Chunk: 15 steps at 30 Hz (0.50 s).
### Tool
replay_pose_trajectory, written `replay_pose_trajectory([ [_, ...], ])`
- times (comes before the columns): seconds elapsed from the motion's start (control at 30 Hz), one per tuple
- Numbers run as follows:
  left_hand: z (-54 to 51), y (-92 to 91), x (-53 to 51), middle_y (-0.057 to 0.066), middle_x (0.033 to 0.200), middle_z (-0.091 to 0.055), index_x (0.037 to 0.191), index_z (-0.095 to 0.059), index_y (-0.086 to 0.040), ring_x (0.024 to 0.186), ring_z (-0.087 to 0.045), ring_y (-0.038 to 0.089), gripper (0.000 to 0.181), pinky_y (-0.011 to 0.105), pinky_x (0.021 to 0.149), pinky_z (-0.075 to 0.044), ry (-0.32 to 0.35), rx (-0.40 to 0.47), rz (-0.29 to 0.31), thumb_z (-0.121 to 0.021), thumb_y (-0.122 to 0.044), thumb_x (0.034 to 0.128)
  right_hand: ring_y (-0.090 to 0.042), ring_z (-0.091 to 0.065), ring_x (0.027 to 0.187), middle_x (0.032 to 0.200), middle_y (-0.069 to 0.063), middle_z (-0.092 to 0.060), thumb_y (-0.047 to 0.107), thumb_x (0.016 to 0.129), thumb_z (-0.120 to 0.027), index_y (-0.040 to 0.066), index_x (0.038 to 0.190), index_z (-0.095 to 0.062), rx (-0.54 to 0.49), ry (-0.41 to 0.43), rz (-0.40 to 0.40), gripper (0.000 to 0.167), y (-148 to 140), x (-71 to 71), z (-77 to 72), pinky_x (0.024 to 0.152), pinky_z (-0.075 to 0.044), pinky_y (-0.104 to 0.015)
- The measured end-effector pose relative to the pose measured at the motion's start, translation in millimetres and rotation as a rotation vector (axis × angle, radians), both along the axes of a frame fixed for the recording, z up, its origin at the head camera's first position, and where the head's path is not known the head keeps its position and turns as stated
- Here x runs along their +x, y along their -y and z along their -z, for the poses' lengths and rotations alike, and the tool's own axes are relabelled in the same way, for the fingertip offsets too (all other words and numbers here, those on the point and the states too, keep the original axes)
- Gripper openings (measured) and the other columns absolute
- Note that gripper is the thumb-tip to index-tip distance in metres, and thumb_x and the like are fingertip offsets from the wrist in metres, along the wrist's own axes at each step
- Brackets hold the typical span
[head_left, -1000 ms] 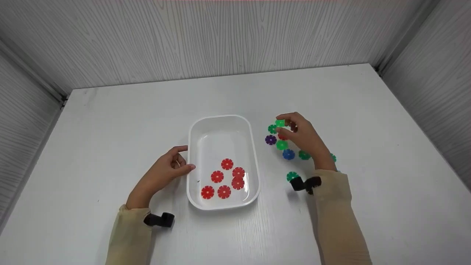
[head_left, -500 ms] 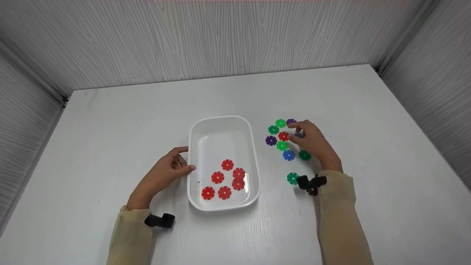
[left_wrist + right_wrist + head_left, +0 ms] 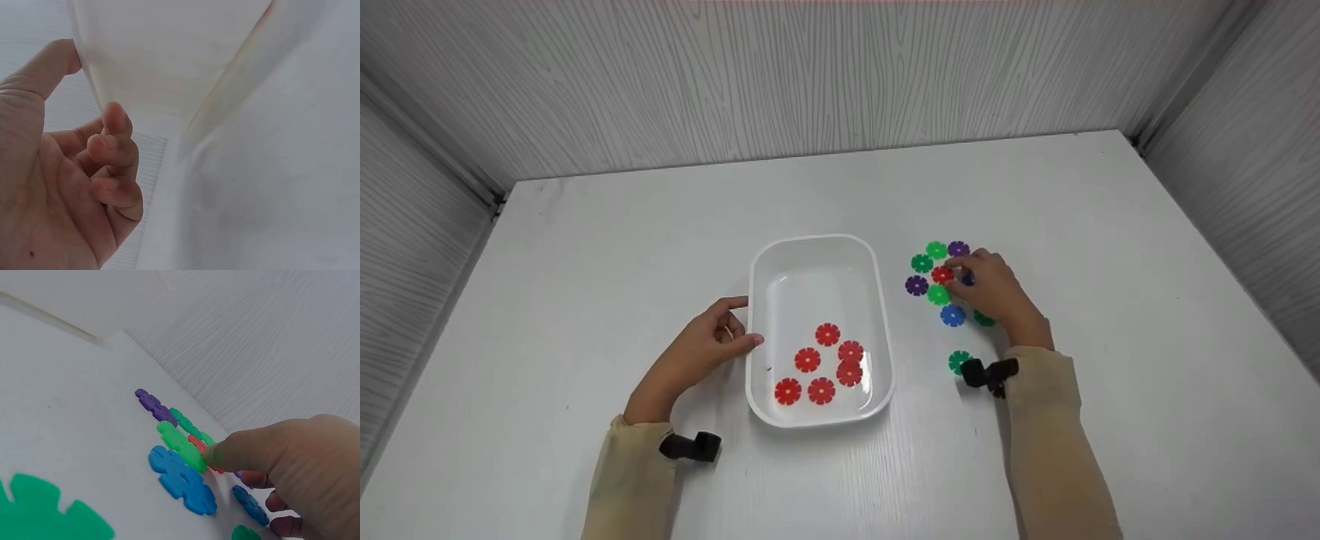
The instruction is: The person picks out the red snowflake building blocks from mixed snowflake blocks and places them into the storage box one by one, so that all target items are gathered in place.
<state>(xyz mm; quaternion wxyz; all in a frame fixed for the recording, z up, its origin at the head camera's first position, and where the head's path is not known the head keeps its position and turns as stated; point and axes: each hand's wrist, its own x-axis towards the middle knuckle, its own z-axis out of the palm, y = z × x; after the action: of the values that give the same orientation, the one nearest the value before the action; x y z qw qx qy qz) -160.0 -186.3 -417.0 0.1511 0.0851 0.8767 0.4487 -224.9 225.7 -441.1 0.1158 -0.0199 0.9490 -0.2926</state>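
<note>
My left hand (image 3: 701, 351) holds the left rim of a white plastic tray (image 3: 757, 255), thumb over the edge and other fingers against the outside. In the left wrist view those fingers (image 3: 115, 149) are curled beside the tray wall (image 3: 152, 62). Several red notched discs, like snowflake building pieces (image 3: 808, 360), lie in its near half. My right hand (image 3: 996, 289) reaches down over loose discs right of the tray. Its thumb and index finger stand apart on either side of a red disc (image 3: 941, 275), which lies flat. The thumb (image 3: 222, 453) is close against it, and contact is unclear.
Around the red disc lie light green (image 3: 939, 295), dark green (image 3: 922, 263), purple (image 3: 916, 286) and blue discs (image 3: 952, 315). A green disc (image 3: 958, 363) lies nearer, by the right wrist's black camera mount (image 3: 988, 373). Walls stand behind the white table (image 3: 660, 225).
My right hand has shifted from the light green disc at the back to the red disc, uncovering a purple one. My left hand stays on the tray rim.
</note>
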Motion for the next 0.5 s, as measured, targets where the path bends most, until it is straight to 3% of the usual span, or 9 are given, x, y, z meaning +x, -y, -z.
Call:
replay_pose_trajectory([
  [0.3,1.8,2.2,-1.1,0.004,0.092,-0.051,0.141,-0.043,-0.008,0.075,-0.044,0.015,0.066,0.023,0.066,-0.04,0.004,0.001,-0.001,-0.07,-0.034,0.0868,-0.037,-0.041,0.123,0.133,-0.021,-0.045,0.023,0.097,-0.052,0.014,0.139,-0.051,-0.003,-0.039,-0.013,0.043,-2.1,-0.3,5.6,0.111,-0.033,-0.054],
  [0.5,1.4,0.6,-1.3,0.004,0.092,-0.052,0.141,-0.043,-0.008,0.076,-0.045,0.016,0.065,0.024,0.067,-0.04,0.008,0.001,0.004,-0.07,-0.033,0.087,-0.037,-0.045,0.118,0.128,-0.022,-0.049,0.026,0.094,-0.058,0.013,0.138,-0.052,0.03,-0.082,-0.029,0.046,-1.0,1.7,5.4,0.106,-0.037,-0.055],
])
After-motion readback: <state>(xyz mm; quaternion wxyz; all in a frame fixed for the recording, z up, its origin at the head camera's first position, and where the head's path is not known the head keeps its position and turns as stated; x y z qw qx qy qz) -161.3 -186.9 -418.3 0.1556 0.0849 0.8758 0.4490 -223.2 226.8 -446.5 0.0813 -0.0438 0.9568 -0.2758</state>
